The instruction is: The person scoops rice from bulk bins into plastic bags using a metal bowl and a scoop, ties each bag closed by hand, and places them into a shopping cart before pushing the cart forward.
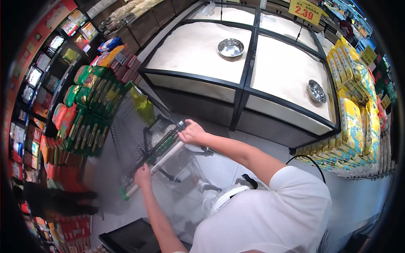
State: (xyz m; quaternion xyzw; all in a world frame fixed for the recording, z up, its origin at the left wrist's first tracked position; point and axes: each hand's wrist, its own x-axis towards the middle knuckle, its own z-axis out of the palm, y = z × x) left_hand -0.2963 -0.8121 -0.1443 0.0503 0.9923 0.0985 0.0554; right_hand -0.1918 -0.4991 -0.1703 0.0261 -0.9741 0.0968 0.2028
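A shopping cart (122, 122) with a wire basket stands in front of me, its pale handlebar (168, 155) running at a slant and ending in a green cap. My left hand (143, 175) is closed around the lower part of the bar, near the green end. Farther up, by the opposite end, my right hand (192, 132) grips the same bar. A yellow-green bag (142, 104) lies at the far end of the cart. Something whitish near the handle is partly hidden by the bars.
Black-framed bins of white grain (198, 48) hold steel bowls (230, 47). A price sign (305, 11) reads 2.39. Green packs (86, 97) are stacked left of the cart, yellow bags (352, 118) at right. A person in dark clothing (50, 200) is at lower left, near a dark bin (130, 236).
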